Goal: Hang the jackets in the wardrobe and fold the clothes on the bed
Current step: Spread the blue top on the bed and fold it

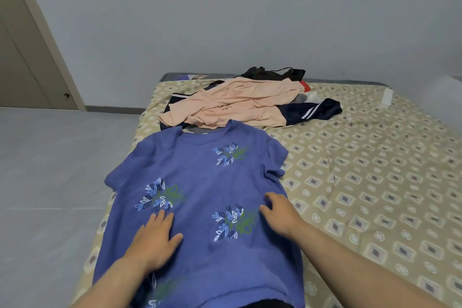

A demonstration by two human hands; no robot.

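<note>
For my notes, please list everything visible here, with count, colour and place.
blue short-sleeved T-shirt with leaf prints: one, blue, spread flat at the bed's near end.
peach fabric top: one, peach, crumpled behind the T-shirt.
navy garment with white stripes: one, dark navy, partly under the peach top.
black garment: one, black, far end of the pile.
beige patterned bed sheet: one, beige, covering the bed.
brown door: one, brown, far left.
left hand: one, on the T-shirt.
right hand: one, on the T-shirt.
</note>
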